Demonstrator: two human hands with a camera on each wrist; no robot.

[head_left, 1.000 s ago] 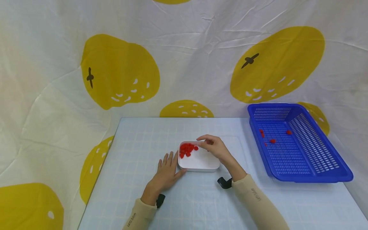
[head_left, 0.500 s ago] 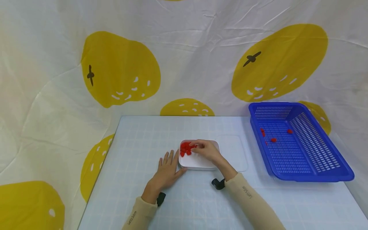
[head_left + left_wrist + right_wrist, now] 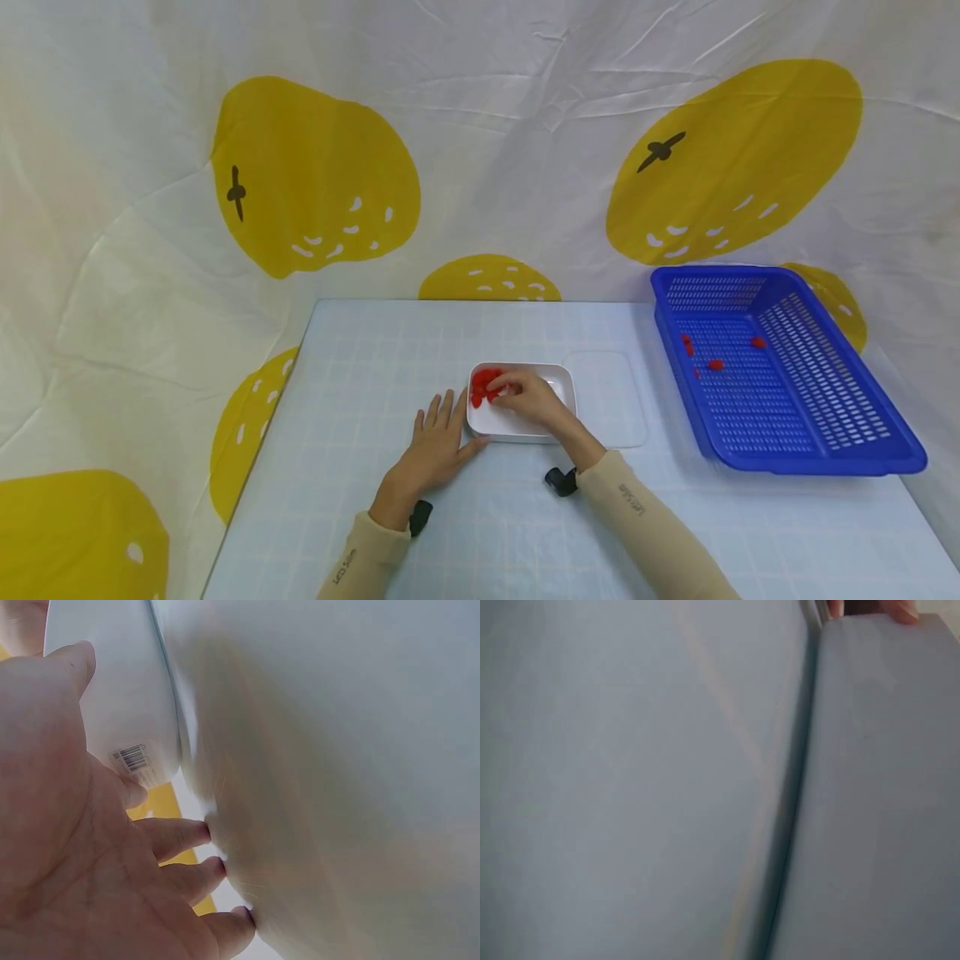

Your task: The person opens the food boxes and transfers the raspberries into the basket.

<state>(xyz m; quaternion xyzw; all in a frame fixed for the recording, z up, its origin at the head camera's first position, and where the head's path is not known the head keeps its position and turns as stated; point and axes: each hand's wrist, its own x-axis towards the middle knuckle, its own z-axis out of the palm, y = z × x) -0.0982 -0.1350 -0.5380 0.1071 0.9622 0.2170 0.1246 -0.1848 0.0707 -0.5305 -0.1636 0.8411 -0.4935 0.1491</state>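
A small white rectangular tub [image 3: 521, 437] stands mid-table with several small red pieces [image 3: 480, 388] gathered at its left end. My right hand [image 3: 531, 400] reaches over the tub from the right, its thumb and forefinger down at the red pieces with a small gap showing between them. I cannot tell if a piece is pinched there. My left hand [image 3: 431, 454] lies on the table with straight, spread fingers, its thumb and forefinger against the tub's left side. In the left wrist view, the tub's wall [image 3: 120, 697] bears a barcode label. Only fingertips [image 3: 900, 609] top the tub in the right wrist view.
At the right a blue slatted basket [image 3: 817, 462] holds several red pieces [image 3: 716, 365]. A clear flat lid [image 3: 611, 400] lies between the tub and basket. Behind the table [image 3: 375, 333] hangs a white cloth [image 3: 510, 183] with yellow fruit prints.
My right hand has moved left from the tub's back right rim to the red pieces and lowered to them. The left hand has stayed at the tub's side.
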